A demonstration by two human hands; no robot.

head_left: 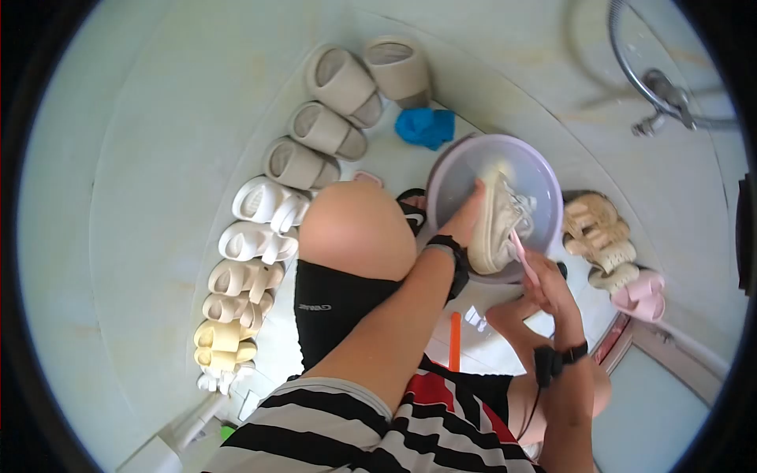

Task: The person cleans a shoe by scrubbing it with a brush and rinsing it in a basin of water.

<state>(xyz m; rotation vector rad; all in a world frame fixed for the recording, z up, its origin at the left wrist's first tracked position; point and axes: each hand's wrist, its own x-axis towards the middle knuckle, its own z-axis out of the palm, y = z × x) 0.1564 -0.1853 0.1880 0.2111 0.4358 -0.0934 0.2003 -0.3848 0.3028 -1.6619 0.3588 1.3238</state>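
Note:
Over a pale purple basin (557,185) of cloudy water, my left hand (467,218) grips a white lace-up sneaker (493,229) from its sole side. The shoe is tilted, with its laces facing right. My right hand (546,285) is closed around the handle of a pink brush (523,256). The brush's far end meets the sneaker's side near the opening; its bristles are hidden. Some of my left fingers are out of sight behind the shoe.
Slippers (319,130) line the wall on the left, and more sandals (595,225) lie right of the basin. A blue cloth (426,128) rests behind it. An orange stick (455,340) is on the floor near my legs. A shower hose (623,55) hangs at upper right.

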